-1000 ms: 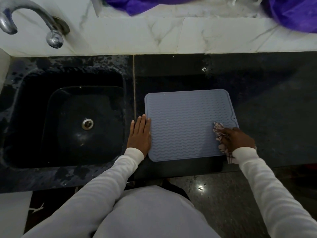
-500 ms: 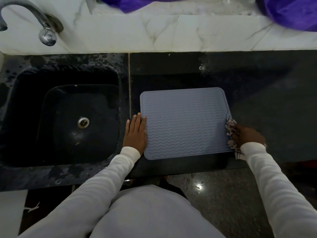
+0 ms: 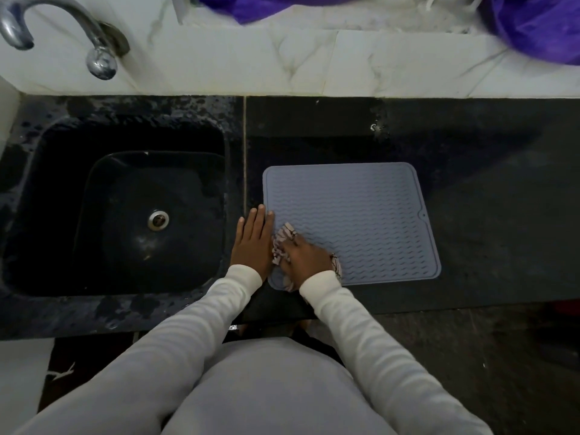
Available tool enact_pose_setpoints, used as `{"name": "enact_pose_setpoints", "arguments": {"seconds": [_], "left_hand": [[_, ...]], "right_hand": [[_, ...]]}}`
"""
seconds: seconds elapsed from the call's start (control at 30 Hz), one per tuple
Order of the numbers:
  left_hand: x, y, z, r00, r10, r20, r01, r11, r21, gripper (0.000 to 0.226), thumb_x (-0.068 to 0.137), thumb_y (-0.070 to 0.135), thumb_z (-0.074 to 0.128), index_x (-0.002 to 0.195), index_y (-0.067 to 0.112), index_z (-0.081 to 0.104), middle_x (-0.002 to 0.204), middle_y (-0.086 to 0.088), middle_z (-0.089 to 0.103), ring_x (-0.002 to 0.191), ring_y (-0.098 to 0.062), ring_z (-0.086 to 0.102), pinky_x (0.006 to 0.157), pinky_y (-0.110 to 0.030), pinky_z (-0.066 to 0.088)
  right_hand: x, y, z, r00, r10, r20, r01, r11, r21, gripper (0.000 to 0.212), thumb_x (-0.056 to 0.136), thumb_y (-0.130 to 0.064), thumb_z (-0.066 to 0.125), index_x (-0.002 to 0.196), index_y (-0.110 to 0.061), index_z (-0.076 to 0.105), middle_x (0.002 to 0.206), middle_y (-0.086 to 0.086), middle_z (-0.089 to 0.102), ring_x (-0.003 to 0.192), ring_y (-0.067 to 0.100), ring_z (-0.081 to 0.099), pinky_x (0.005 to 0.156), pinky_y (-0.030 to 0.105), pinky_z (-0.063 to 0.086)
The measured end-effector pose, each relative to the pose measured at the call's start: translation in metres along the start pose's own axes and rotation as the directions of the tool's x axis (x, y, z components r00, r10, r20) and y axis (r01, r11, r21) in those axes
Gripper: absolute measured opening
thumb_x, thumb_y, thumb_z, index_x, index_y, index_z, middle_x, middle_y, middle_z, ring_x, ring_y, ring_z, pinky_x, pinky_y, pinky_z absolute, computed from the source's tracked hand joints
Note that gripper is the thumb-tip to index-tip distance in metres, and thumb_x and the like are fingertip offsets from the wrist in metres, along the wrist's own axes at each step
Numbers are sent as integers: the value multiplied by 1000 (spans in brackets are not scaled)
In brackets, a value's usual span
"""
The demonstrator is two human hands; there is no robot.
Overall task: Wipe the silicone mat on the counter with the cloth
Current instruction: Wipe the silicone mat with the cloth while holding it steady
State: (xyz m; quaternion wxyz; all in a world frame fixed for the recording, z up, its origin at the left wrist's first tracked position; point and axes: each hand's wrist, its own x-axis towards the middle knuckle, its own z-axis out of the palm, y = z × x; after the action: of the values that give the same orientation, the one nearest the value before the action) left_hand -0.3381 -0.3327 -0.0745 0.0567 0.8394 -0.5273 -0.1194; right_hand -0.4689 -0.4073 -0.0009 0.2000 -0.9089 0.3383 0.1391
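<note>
Across the mat goes the right hand (image 3: 306,257), all the way from the right edge half a second ago to the near-left corner, dragging the cloth (image 3: 282,244) with it, while the left hand (image 3: 252,241) has held its post at the left edge.

From the head camera: the silicone mat (image 3: 361,215) lies flat on the black counter (image 3: 486,183), just right of the seam beside the sink (image 3: 131,215). It's a grey, wavy-ribbed rectangle with its long axis running left to right, slightly skewed so the right side sits a touch nearer the person. A small notch with a hole marks its right edge.

Left hand now: flat, fingers straight and together, pointing away from the body, palm down on the counter with the fingers just overlapping the mat's left border. It holds nothing.

Right hand: fingers curled over the bunched cloth, pressing it onto the mat's near-left corner. The pale, dark-patterned cloth pokes out ahead of the fingers, at the wrist side and off the mat's near edge. The two hands are touching or all but touching, with the cloth between them.

Most of the mat lies to the right of both hands. A chrome tap (image 3: 94,51) curves over the sink's far-left corner, and purple fabric (image 3: 539,26) sits on the white marble ledge (image 3: 314,64) behind
</note>
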Motion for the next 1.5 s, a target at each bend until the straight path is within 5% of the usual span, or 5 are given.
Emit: {"name": "enact_pose_setpoints", "arguments": {"seconds": [0.23, 1.0, 1.17, 1.27, 1.5], "left_hand": [[-2, 1, 2, 997, -5, -77, 4, 1000, -15, 58, 102, 32, 15, 156, 12, 15, 162, -14, 14, 150, -31, 12, 121, -47, 1], [-2, -1, -1, 998, 3, -64, -4, 1000, -15, 55, 104, 30, 20, 156, 12, 13, 163, -14, 10, 151, -29, 6, 122, -46, 1], [-2, 2, 0, 998, -11, -67, 9, 999, -33, 56, 104, 29, 24, 155, 11, 15, 163, -14, 12, 150, -30, 8, 122, -47, 3], [-2, 2, 1, 998, -28, -63, 24, 998, -65, 56, 103, 32, 23, 156, 13, 15, 163, -11, 10, 151, -28, 5, 122, -47, 2], [-2, 6, -4, 996, -70, -49, 62, 986, -154, 59, 101, 36, 19, 156, 16, 14, 164, -6, 8, 151, -20, 2, 122, -43, -2]], "right_hand": [[-7, 38, -8, 996, 88, -30, -87, 995, 50, 44, 91, -38, 53, 134, -34, 50, 129, 6, 54, 103, 35, 61, 81, 39, 48], [-55, 239, -75, 806, 581, -111, -572, 814, 100, 44, 78, -51, 69, 118, -34, 65, 116, 11, 66, 104, 35, 63, 88, 42, 51], [-57, 237, -78, 787, 605, -122, -602, 796, 59, 46, 85, -60, 55, 121, -31, 63, 114, 16, 66, 100, 39, 63, 85, 42, 50], [-55, 218, -78, 828, 542, -144, -547, 837, -1, 40, 90, -52, 52, 121, -28, 62, 115, 18, 64, 98, 40, 64, 83, 44, 50], [-36, 103, -47, 963, 182, -201, -120, 951, 285, 38, 86, -43, 65, 121, -29, 65, 117, 7, 65, 101, 29, 63, 82, 34, 49]]}}
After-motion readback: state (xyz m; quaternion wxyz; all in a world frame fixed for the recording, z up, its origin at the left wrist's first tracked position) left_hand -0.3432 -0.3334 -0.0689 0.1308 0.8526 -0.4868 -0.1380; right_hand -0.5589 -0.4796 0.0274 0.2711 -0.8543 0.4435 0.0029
